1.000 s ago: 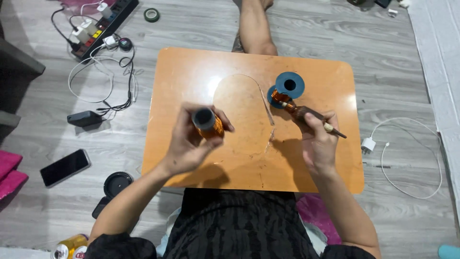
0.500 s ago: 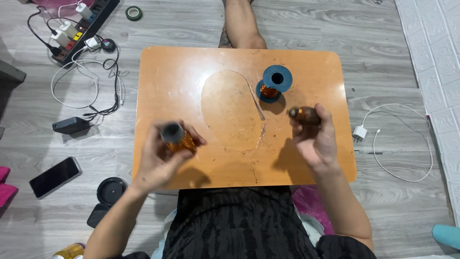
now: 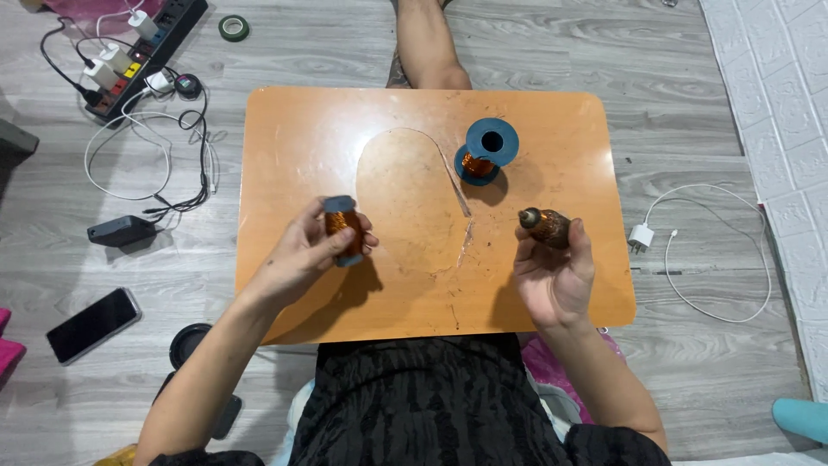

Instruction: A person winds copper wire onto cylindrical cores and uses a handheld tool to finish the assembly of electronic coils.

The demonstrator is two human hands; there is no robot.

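One screen shows: a smartphone [image 3: 93, 324] lies flat on the grey wood floor [image 3: 707, 388] at the left, well apart from the desk [image 3: 285, 138], a slim black rectangle set at a slant, its glass dark and unlit; at the bottom left edge a small yellow package [image 3: 121, 455] just peeks in, too cropped to tell its shape.

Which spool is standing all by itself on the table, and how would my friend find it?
Find the low orange table on the grey floor. Toward its far edge, right of the middle, the blue spool of copper wire stands upright with nobody touching it. The other spool lies sideways in the left hand, and the right hand holds a brown tool.
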